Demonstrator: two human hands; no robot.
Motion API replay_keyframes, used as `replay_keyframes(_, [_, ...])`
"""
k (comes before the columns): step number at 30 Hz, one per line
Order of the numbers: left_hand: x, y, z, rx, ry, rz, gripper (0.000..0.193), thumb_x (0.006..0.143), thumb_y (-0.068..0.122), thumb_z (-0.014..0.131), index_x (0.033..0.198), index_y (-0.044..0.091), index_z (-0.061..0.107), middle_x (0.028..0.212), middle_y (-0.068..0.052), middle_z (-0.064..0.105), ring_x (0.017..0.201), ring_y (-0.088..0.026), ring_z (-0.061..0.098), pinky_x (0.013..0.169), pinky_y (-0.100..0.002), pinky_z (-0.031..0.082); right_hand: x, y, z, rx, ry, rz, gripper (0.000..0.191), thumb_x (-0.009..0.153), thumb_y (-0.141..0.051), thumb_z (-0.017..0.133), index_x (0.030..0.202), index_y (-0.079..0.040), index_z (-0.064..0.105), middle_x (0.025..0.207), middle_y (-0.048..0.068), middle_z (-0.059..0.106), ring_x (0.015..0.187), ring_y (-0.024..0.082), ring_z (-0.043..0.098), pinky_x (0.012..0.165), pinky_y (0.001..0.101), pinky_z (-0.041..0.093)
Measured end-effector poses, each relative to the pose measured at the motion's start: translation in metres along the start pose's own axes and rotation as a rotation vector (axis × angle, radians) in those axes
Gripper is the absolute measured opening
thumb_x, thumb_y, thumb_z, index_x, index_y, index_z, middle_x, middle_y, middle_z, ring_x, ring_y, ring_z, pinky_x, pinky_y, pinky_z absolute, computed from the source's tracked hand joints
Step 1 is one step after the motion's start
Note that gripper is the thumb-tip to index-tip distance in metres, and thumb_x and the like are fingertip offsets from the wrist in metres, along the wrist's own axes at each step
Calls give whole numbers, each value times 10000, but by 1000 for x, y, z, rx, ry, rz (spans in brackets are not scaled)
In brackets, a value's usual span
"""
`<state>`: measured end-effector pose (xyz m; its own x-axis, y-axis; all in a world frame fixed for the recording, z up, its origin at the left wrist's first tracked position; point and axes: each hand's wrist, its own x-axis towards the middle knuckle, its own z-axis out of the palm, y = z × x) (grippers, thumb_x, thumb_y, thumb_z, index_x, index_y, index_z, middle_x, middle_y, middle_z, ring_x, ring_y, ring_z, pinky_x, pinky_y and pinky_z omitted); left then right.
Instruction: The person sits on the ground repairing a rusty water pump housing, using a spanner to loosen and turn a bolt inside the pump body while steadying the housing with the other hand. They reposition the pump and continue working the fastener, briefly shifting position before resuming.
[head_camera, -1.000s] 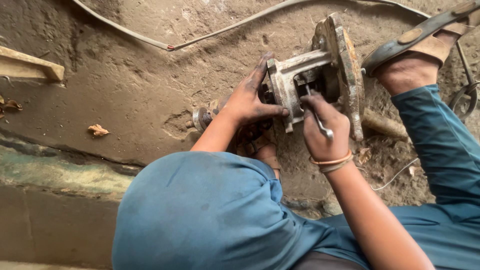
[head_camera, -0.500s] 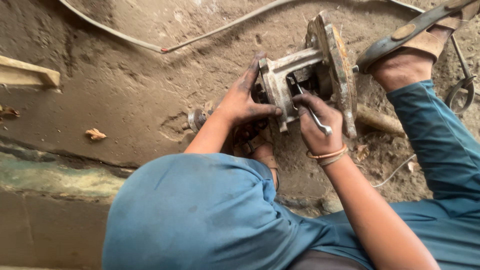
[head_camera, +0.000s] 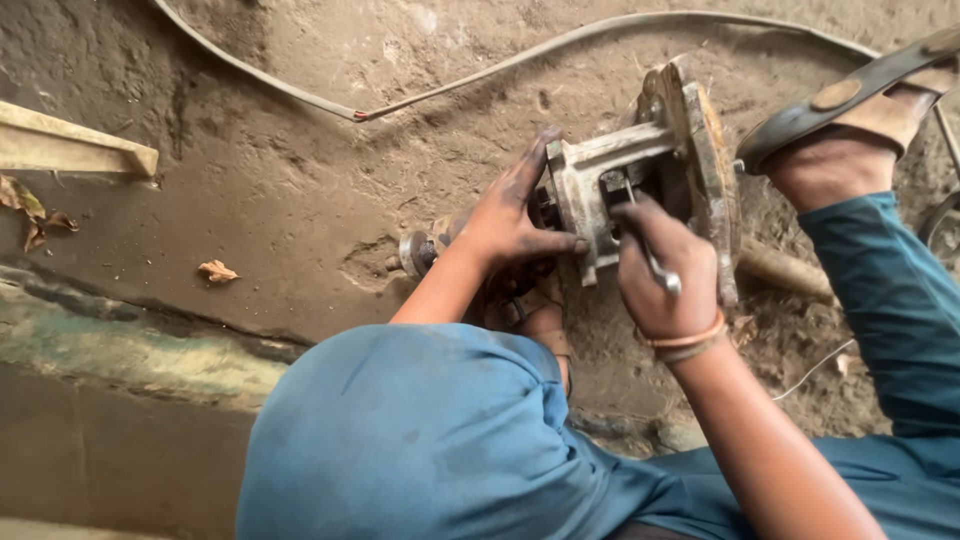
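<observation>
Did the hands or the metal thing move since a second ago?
Hardly. The left hand still steadies the metal part on the dirt ground, and the right hand still grips the small tool against it. Nothing was picked up or let go. The foot stays beside the part; only the camera shifted slightly.

Left hand (head_camera: 505, 225) splayed, fingers spread; right hand (head_camera: 665, 270) fisted, wrist banded; both forearms extended.
</observation>
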<state>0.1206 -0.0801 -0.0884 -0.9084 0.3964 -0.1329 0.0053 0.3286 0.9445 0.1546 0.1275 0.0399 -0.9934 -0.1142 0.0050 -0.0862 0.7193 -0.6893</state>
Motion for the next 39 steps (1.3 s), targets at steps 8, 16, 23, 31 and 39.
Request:
replay_keyframes(8, [2,0,-1,52,-24,-37,1343,615,572,972,1658,220,203,1707,-180,304,1589,-386,276,1295,-475,260,-16,32,14,199,-29,103,283,917,48,602,1162,-12,731,1166,215,754,1035,276,767,896,328,605])
replay_keyframes(16, [0,-9,4,18,-11,22,1375,638,561,967,1672,206,133,1711,-143,344,1579,-385,339,1293,-461,301,-14,36,10,193,-59,23,237,894,53,600,1094,3,716,1114,205,755,972,265,774,857,319,601])
replay_keyframes(23, [-3,-18,14,130,17,2,1472,608,570,976,1661,190,20,1626,-177,386,1477,-445,416,1232,-478,334,47,7,13,95,-141,265,223,911,26,574,1024,-24,759,880,134,775,667,189,727,579,299,567])
replay_keyframes(31, [-5,-10,12,75,45,25,1361,607,540,962,1664,233,161,1680,-147,394,1533,-404,411,1268,-460,345,24,-1,8,323,-21,230,231,925,48,570,1080,16,738,887,107,759,746,100,675,663,251,543])
replay_keyframes(39, [-2,-2,7,144,13,5,1347,593,580,959,1652,225,205,1679,-178,353,1554,-411,320,1261,-492,266,4,14,22,393,118,324,225,950,75,589,1067,-25,753,969,54,763,777,59,656,660,213,525])
